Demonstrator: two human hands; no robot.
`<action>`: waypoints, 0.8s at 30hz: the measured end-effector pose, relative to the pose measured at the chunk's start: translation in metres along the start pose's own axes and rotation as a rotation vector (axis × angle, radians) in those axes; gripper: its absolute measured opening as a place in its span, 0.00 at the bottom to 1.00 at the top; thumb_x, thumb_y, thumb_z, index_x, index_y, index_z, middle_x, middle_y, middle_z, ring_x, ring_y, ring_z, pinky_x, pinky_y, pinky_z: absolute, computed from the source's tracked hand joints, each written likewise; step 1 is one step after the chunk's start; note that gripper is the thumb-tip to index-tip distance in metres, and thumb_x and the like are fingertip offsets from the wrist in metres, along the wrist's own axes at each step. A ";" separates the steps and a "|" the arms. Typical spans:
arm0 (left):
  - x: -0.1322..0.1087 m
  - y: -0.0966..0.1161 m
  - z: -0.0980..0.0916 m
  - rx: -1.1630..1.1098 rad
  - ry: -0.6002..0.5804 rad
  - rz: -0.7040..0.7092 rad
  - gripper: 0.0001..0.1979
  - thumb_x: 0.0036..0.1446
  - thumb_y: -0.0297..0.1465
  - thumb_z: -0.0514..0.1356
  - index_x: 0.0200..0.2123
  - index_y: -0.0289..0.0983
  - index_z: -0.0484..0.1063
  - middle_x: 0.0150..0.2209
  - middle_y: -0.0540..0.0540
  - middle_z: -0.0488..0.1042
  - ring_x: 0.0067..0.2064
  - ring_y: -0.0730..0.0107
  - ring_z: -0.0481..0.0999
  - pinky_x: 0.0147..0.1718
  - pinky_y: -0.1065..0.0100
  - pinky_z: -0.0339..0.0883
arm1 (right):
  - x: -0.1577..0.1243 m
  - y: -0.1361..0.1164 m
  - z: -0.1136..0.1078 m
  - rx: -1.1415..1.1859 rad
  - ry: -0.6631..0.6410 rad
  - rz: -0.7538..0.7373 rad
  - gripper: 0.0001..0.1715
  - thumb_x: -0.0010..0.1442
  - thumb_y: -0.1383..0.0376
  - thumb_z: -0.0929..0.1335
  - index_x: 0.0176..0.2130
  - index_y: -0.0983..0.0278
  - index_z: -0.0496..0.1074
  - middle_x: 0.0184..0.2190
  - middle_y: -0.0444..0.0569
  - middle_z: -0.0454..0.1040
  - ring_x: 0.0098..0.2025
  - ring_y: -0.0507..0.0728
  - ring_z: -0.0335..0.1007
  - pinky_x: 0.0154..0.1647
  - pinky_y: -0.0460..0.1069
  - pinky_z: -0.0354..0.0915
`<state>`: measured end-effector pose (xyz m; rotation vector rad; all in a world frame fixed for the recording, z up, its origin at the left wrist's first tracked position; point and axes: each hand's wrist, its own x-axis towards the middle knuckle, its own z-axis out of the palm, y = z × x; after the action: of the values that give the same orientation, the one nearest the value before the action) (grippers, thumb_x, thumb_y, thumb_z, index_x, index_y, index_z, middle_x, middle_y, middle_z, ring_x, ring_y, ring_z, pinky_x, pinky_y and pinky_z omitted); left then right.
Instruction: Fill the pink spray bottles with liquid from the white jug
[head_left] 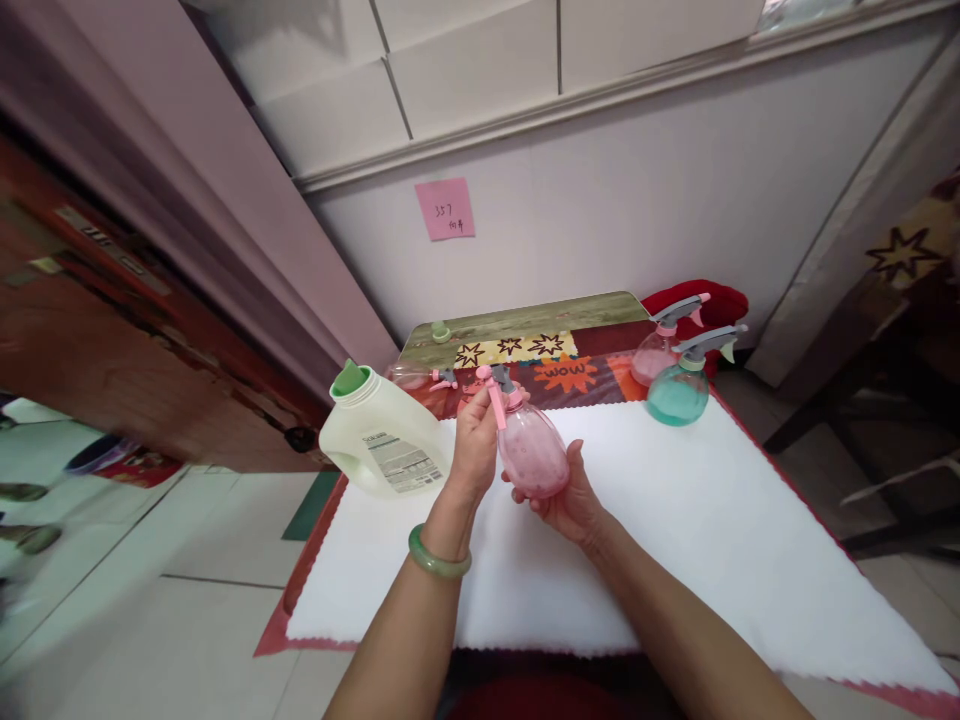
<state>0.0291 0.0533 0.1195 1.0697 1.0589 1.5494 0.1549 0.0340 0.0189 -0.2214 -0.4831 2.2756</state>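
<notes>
A pink spray bottle (534, 455) with frothy liquid inside is held tilted above the white cloth. My left hand (478, 440), with a green bangle at the wrist, is closed around its pink and grey trigger head. Cupped under the bottle's round base is my right hand (566, 500), its fingers partly hidden behind it. Left of my hands stands a large pale jug (390, 440) with a green spout and no cap on it. Behind, another spray bottle with a pink nozzle (445, 379) lies on its side, partly hidden.
A spray bottle with teal liquid (677, 396) and a pink one (652, 360) stand at the back right, near a red round object (724, 300). A green cap (440, 331) sits on the wood-patterned board (517, 322). Pink note (446, 208) on the wall.
</notes>
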 end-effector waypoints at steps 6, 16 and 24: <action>-0.005 -0.003 0.010 0.072 0.087 0.047 0.22 0.60 0.46 0.67 0.49 0.36 0.79 0.42 0.40 0.84 0.45 0.57 0.83 0.46 0.59 0.74 | 0.003 0.009 0.001 -0.061 0.075 -0.135 0.58 0.46 0.28 0.72 0.61 0.63 0.72 0.41 0.57 0.84 0.30 0.57 0.81 0.22 0.45 0.76; -0.002 0.015 0.007 0.008 -0.188 -0.002 0.22 0.57 0.46 0.69 0.48 0.38 0.81 0.44 0.39 0.84 0.52 0.49 0.81 0.54 0.54 0.70 | -0.003 -0.001 -0.001 -0.007 -0.080 0.039 0.60 0.41 0.25 0.71 0.54 0.67 0.75 0.39 0.58 0.83 0.30 0.56 0.81 0.20 0.42 0.73; -0.006 0.016 0.013 -0.025 -0.191 -0.062 0.20 0.57 0.45 0.69 0.44 0.36 0.80 0.48 0.38 0.83 0.39 0.57 0.83 0.40 0.59 0.75 | -0.001 -0.002 -0.004 0.022 -0.131 0.071 0.60 0.41 0.25 0.71 0.54 0.67 0.75 0.40 0.58 0.83 0.30 0.56 0.81 0.20 0.42 0.72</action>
<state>0.0390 0.0462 0.1369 1.1326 0.9308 1.3790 0.1584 0.0355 0.0161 -0.0801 -0.5249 2.3732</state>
